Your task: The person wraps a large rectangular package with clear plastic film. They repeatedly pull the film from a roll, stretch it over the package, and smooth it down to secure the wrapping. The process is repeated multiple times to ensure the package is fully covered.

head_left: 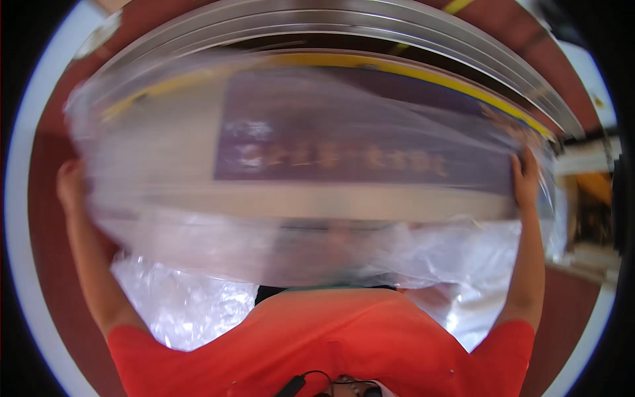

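Note:
A long beige box or panel with a large purple printed area [370, 142] spans the view in front of me, blurred by motion. Loose clear plastic film [152, 152] lies over it and hangs beyond its left end. At the film's left edge, my left hand [71, 182] is closed on the plastic, its fingertips partly hidden. My right hand [526, 177] grips the right end, where the film bunches; its thumb and fingers show on the near face. More crinkled clear plastic [188, 301] hangs below, between the panel and my red shirt.
A yellow strip [344, 61] runs along the panel's far side. Beyond it curve metal rails [331, 23], with reddish-brown floor [46, 218] around. At the right stands a shelf or rack [592, 198] with orange and dark things, indistinct.

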A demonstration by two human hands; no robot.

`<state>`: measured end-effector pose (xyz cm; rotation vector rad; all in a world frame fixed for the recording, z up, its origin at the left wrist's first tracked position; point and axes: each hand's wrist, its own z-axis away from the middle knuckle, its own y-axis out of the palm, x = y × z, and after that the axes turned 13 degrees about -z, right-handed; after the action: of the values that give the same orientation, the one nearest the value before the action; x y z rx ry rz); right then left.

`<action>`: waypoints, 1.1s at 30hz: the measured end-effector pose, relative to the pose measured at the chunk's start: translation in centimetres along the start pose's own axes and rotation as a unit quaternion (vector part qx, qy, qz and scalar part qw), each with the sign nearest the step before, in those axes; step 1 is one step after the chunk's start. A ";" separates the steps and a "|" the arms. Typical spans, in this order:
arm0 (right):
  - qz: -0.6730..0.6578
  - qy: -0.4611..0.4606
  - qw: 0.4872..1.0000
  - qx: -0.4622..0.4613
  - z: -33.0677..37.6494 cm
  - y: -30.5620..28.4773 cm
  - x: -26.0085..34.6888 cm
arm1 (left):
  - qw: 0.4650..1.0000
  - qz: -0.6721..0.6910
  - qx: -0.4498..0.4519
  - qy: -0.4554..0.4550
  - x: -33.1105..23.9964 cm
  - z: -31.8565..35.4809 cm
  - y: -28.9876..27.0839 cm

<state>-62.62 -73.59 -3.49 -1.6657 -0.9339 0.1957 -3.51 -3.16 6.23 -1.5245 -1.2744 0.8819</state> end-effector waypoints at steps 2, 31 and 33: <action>0.074 -0.042 0.996 -0.027 0.6 -0.7 0.0 | 0.967 -0.196 -0.107 0.125 -9.9 4.1 1.4; 0.007 0.128 0.988 0.082 -3.0 -3.3 -20.9 | 0.965 -0.074 -0.061 0.242 -13.6 1.8 12.6; 0.060 0.063 0.988 0.129 -3.9 -2.0 -14.4 | 0.978 -0.006 -0.023 0.206 -13.7 2.0 12.0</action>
<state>-70.93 -85.99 -5.36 -1.4753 -0.6829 0.2770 -4.46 -16.46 -6.27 -1.6303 -1.0023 0.4935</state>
